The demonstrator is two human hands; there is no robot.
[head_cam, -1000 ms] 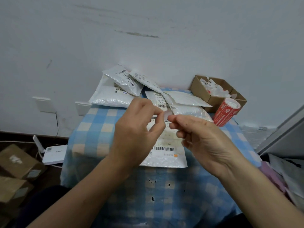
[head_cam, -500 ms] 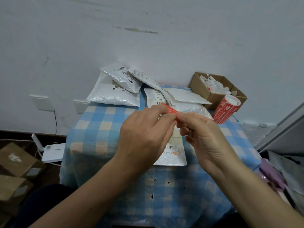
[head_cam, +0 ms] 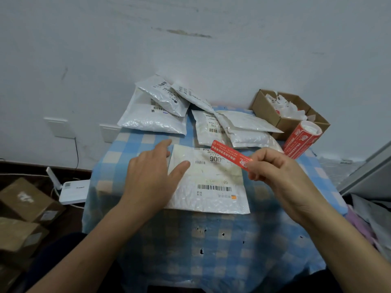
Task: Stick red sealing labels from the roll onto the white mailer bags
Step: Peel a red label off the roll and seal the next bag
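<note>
R hand pinches red label over front bag | L hand flat, fingers straight, on bag's L edge | bag on bench | label not stuck yet | roll back R | other bags: no red seen, prob. left

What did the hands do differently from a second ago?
The hands came apart. The left hand let go of the red label and moved left, flat onto the nearest mailer bag. The right hand keeps pinching the label, now fully showing. The roll and cardboard box stayed put.
</note>
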